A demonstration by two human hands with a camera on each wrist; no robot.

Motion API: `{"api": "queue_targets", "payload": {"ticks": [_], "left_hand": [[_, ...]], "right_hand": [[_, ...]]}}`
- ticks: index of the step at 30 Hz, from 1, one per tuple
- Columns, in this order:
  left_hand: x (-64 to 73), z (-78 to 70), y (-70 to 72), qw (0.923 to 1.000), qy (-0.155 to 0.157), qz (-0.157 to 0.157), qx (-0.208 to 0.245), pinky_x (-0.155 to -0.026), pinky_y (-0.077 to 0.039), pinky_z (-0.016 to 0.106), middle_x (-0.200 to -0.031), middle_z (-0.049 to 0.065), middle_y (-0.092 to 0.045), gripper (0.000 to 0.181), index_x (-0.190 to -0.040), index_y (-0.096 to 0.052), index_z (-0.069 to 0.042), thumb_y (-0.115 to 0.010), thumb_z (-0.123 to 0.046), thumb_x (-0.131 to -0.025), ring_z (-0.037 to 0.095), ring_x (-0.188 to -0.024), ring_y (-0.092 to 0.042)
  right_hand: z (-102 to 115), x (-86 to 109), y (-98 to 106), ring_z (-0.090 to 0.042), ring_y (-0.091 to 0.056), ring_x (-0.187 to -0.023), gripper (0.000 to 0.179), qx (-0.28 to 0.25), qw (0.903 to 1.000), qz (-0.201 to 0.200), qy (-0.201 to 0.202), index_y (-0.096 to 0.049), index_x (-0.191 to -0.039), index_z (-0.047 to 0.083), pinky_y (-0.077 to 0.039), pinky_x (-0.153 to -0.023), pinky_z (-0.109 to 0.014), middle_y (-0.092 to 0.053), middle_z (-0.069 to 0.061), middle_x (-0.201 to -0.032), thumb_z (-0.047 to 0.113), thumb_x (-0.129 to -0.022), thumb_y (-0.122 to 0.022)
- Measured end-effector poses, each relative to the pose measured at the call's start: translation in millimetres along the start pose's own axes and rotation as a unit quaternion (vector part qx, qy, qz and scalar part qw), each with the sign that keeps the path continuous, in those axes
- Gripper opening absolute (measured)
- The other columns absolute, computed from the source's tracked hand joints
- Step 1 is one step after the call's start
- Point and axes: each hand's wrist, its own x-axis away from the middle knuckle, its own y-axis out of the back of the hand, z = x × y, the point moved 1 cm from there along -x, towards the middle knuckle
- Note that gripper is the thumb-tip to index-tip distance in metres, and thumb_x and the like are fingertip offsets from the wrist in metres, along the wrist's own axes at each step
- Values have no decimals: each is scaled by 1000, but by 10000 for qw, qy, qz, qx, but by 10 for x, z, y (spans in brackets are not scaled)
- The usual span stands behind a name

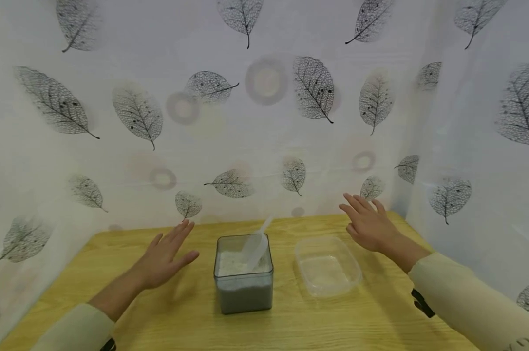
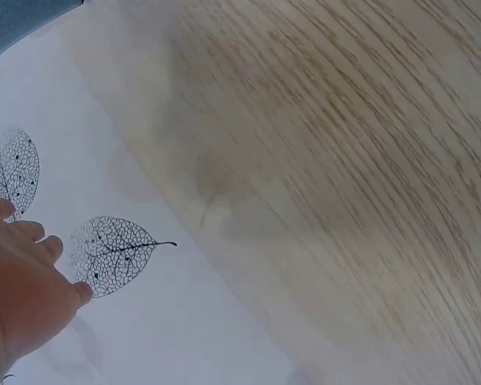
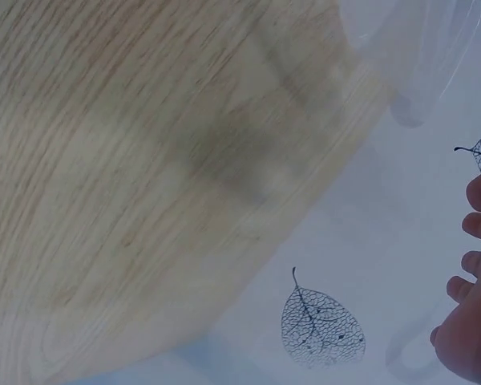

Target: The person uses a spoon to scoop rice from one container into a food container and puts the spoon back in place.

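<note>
In the head view a square grey see-through container (image 1: 246, 292) holds white powder, with a white translucent scoop (image 1: 256, 249) stuck in it, handle up. To its right lies a clear shallow plastic tub (image 1: 328, 268) with nothing inside. My left hand (image 1: 165, 258) hovers left of the container, fingers straight and thumb spread. Beyond the tub's right side my right hand (image 1: 371, 224) is held up, fingers extended and slightly spread. Neither hand touches anything. Each wrist view catches only part of its hand at the edge, the left hand (image 2: 28, 281) and the right hand (image 3: 473, 297).
A light wood-grain table (image 1: 194, 331) carries both containers. White curtain sheeting (image 1: 264, 141) with dark leaf prints rises behind the table and along both sides. Pale sleeves (image 1: 470, 297) cover the forearms, with a dark strap at each wrist.
</note>
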Motion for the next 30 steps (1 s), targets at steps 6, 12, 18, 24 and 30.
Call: {"api": "queue_targets", "payload": {"ticks": [6,12,18,24,30], "left_hand": [[22,-17,-19,9998,-189,-16,-10,-113,-9,71,-164,14,-23,71,-159,-26,-15,-52,-46,-100,43,-149,-22],[-7,-61,46,9993,-378,-71,40,-112,-12,71,-164,16,-23,71,-159,-24,-12,-51,-43,-101,43,-147,-25],[-48,-153,98,9984,-431,11,357,-111,-8,71,-165,19,-19,78,-160,-14,-9,-51,-44,-101,44,-148,-21],[-24,-351,7,9963,-478,97,704,-111,-4,71,-163,23,-19,94,-159,-10,-3,-56,-55,-96,46,-148,-19],[16,-446,-149,9959,-654,157,601,-110,-4,71,-160,26,-25,109,-158,-12,-1,-59,-68,-87,48,-146,-22]], "right_hand": [[257,-104,19,-38,-25,-148,49,52,9998,-186,109,-45,-148,8,-15,-113,-68,-26,-15,-163,22,-102,-40],[465,-148,54,-36,-27,-148,47,5,9990,-415,144,-47,-146,8,-16,-114,-66,-29,-14,-162,23,-102,-39],[647,-209,132,-34,-27,-148,47,-182,9978,-579,259,-48,-146,8,-18,-113,-64,-29,-13,-163,25,-103,-38],[840,-311,192,-32,-28,-148,46,-388,9951,-824,398,-47,-147,11,-19,-113,-63,-30,-12,-162,28,-105,-37],[1040,-407,269,-29,-34,-145,44,-510,9868,-1346,743,-51,-143,12,-25,-110,-59,-37,-10,-158,24,-103,-36]]}}
